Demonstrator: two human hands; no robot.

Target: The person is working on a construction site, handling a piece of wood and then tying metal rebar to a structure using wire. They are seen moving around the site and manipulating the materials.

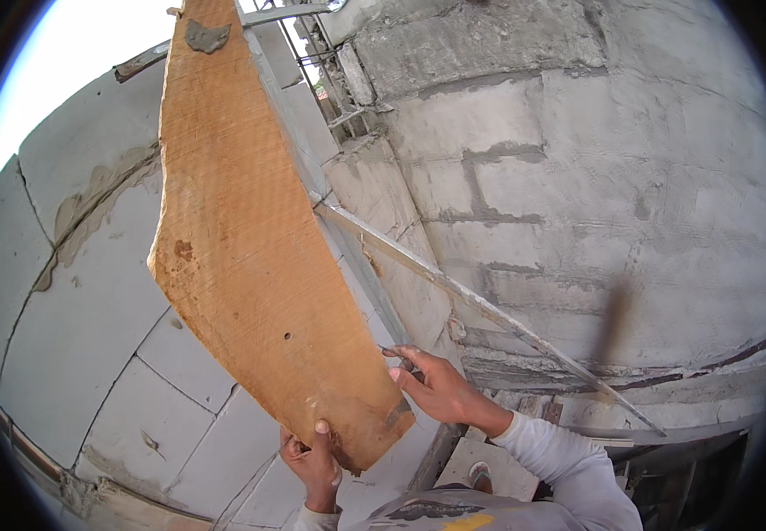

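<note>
The daylight is bright, the sky [91, 57] glares white, straight edges bend.

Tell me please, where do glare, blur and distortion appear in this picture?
Head view: sky at upper left is washed-out white; a brown smear at right is blurred; the left block wall looks bowed; the wooden board looks fairly sharp.

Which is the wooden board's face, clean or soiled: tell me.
Soiled: the board bears a grey patch near its far end and a brown stain.
</note>
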